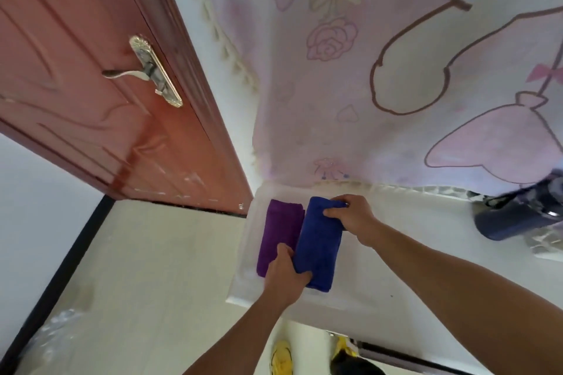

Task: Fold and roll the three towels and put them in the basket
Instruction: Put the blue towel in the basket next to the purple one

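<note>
Two towels in view: a blue towel (pixel 320 240) and a purple towel (pixel 280 231), both rolled; the third is not in sight.
Basket: a pale, see-through basket (pixel 245 256) sits on a white surface (pixel 426 253), near its left corner.
Purple towel: lies in the basket along its left wall, with nothing holding it.
Blue towel: sits just right of the purple one and touches it along one side, either low over the basket floor or already on it; I cannot tell which.
Left hand (pixel 285 278): curled round the near end of the blue roll, thumb wedged between the two rolls.
Right hand (pixel 350 218): fingers pinch the roll's far end from above.
Handling: soft, light and fluffy, so probably not slippery or breakable. The real risk is the roll springing loose, so holding both ends looks right, with the loose edge best kept underneath.
Edges: the basket's low walls close in on the left and far sides, and the purple roll fills the left strip.
Open room: bare basket floor lies to the right of the blue roll, likely enough for the third towel.
Surroundings: a red-brown door (pixel 91 100) stands to the left, a pink printed cloth (pixel 365 85) hangs just behind the basket, and a dark blue object (pixel 518 216) lies well off to the right.
Progress: apparently the second of three is going in.
</note>
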